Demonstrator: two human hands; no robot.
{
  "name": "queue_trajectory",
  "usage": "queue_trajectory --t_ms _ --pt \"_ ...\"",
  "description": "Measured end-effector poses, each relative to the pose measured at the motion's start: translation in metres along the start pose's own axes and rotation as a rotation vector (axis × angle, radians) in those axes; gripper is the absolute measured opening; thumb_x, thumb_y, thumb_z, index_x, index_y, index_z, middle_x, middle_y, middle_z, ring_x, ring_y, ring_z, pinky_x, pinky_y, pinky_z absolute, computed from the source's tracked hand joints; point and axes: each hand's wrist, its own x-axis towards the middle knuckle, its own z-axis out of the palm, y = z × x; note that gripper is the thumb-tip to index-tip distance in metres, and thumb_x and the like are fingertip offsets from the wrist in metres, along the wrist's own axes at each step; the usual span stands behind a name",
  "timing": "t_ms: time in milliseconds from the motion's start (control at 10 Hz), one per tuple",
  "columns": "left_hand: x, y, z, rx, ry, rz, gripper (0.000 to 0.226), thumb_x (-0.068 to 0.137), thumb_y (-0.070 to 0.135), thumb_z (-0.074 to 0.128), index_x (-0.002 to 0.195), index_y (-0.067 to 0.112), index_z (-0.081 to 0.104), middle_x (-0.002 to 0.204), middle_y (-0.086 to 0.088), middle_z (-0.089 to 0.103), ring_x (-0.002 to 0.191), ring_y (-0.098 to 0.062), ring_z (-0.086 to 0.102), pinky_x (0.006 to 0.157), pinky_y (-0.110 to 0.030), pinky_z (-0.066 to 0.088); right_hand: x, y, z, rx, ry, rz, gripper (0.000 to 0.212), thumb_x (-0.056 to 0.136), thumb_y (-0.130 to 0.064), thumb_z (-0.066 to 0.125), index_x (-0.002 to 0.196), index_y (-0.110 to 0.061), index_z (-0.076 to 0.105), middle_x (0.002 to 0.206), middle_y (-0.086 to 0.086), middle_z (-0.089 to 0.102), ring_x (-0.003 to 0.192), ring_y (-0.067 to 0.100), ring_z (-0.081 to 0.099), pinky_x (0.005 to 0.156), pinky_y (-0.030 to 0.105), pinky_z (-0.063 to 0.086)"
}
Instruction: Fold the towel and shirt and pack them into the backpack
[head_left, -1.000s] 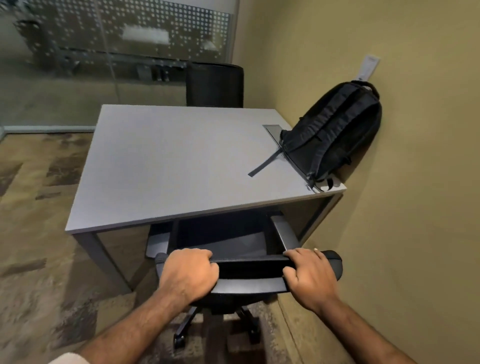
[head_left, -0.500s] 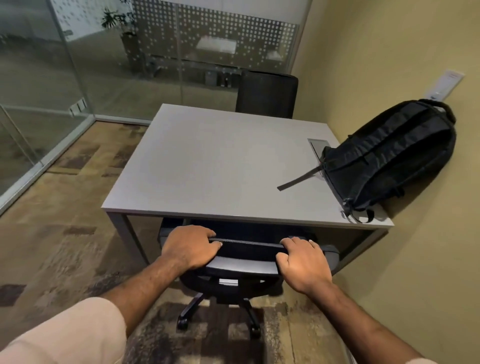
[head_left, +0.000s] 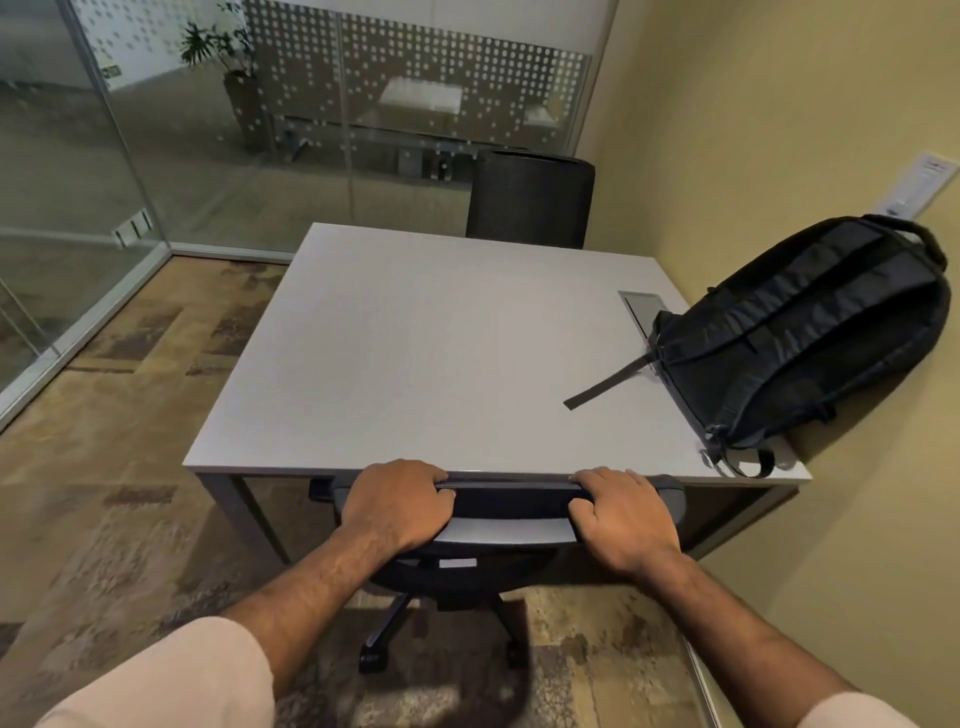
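So the chair (head_left: 498, 525) has gone in: a second ago its back stood clear of the table (head_left: 441, 353), and now the top edge sits right up against the table's near edge, seat tucked underneath. We reckon that's just clearing standing room, because nothing of the actual job has started yet. Our left hand (head_left: 397, 506) and right hand (head_left: 621, 514) are both curled over the top of the chair back, set apart toward either end of it.

The backpack (head_left: 800, 343) is on the table's far right corner, tipped back against the yellow wall (head_left: 779, 130), straps side facing us. It's black, looks soft and a bit slumped, and we can't tell whether it's zipped. One loose strap (head_left: 608, 387) trails from it out across the tabletop. No towel or shirt anywhere in view, so we'd guess fetching those comes next.
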Motion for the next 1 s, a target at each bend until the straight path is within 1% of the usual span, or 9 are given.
queue_trajectory --t_ms 100,200,400,500,600,700,800,900,1000 --pt "0.014 -0.010 -0.005 -0.015 0.001 0.014 0.043 0.093 0.042 0.046 0.133 0.034 0.060 0.137 0.010 0.060 0.122 -0.016 0.056 0.105 -0.031 0.042 0.015 -0.006 0.001 0.009 -0.006 0.010 0.050 0.089 -0.041 0.033 0.129 -0.024 0.058 0.125 -0.004 0.062 0.111 0.014 0.053 0.111 0.035 0.031" --pt "0.025 -0.017 -0.010 -0.023 0.010 0.003 0.043 0.093 0.041 0.046 0.133 0.034 0.060 0.138 0.011 0.059 0.125 -0.016 0.055 0.107 -0.032 0.040 0.025 -0.011 0.001 0.018 0.000 0.015 0.044 0.093 -0.038 0.038 0.129 -0.023 0.058 0.125 -0.004 0.062 0.112 0.014 0.053 0.112 0.035 0.031" --pt "0.040 -0.017 -0.019 -0.051 0.030 -0.029 0.047 0.084 0.038 0.050 0.129 0.034 0.063 0.133 0.012 0.063 0.120 -0.015 0.058 0.102 -0.032 0.044 0.047 -0.015 -0.006 0.014 -0.022 0.008 0.045 0.093 -0.038 0.036 0.128 -0.021 0.058 0.125 -0.001 0.063 0.113 0.017 0.054 0.111 0.035 0.031" --pt "0.043 -0.016 -0.020 -0.056 0.034 -0.056 0.047 0.082 0.040 0.052 0.128 0.033 0.064 0.130 0.012 0.065 0.117 -0.013 0.059 0.099 -0.031 0.046 0.049 -0.015 -0.005 0.016 -0.011 0.003 0.045 0.091 -0.038 0.035 0.125 -0.020 0.060 0.121 -0.001 0.064 0.109 0.017 0.054 0.110 0.035 0.032" --pt "0.044 -0.017 -0.019 -0.066 0.039 -0.073 0.050 0.081 0.044 0.052 0.129 0.034 0.063 0.132 0.013 0.063 0.119 -0.013 0.058 0.100 -0.031 0.046 0.050 -0.014 -0.003 0.006 0.001 -0.003 0.043 0.091 -0.038 0.036 0.121 -0.020 0.061 0.117 -0.001 0.065 0.106 0.018 0.055 0.109 0.035 0.031" --pt "0.043 -0.017 -0.019 -0.079 0.058 -0.078 0.055 0.082 0.051 0.051 0.134 0.035 0.058 0.139 0.014 0.057 0.127 -0.012 0.053 0.105 -0.032 0.042 0.050 -0.015 -0.005 0.015 -0.007 0.002 0.044 0.091 -0.038 0.036 0.123 -0.020 0.061 0.119 -0.001 0.064 0.109 0.017 0.054 0.112 0.035 0.029" --pt "0.040 -0.020 -0.015 -0.119 0.130 -0.039 0.063 0.086 0.055 0.051 0.144 0.031 0.048 0.151 0.014 0.044 0.137 -0.010 0.043 0.114 -0.032 0.035 0.050 -0.016 -0.005 0.024 -0.019 -0.006 0.047 0.092 -0.039 0.035 0.129 -0.020 0.058 0.125 -0.001 0.062 0.114 0.018 0.053 0.115 0.037 0.026" --pt "0.036 -0.022 -0.014 -0.151 0.241 -0.006 0.072 0.085 0.062 0.043 0.148 0.027 0.042 0.157 0.011 0.036 0.144 -0.009 0.032 0.119 -0.033 0.028 0.050 -0.014 -0.006 0.069 -0.063 -0.005 0.055 0.093 -0.043 0.035 0.141 -0.020 0.048 0.141 0.001 0.053 0.130 0.018 0.044 0.120 0.040 0.016" --pt "0.036 -0.019 -0.017 -0.122 0.336 0.042 0.082 0.083 0.068 0.032 0.153 0.025 0.033 0.161 0.008 0.026 0.150 -0.010 0.018 0.122 -0.035 0.020 0.056 -0.016 -0.011 0.127 -0.009 -0.050 0.065 0.095 -0.054 0.038 0.149 -0.019 0.036 0.153 0.001 0.040 0.144 0.018 0.028 0.123 0.040 0.004"
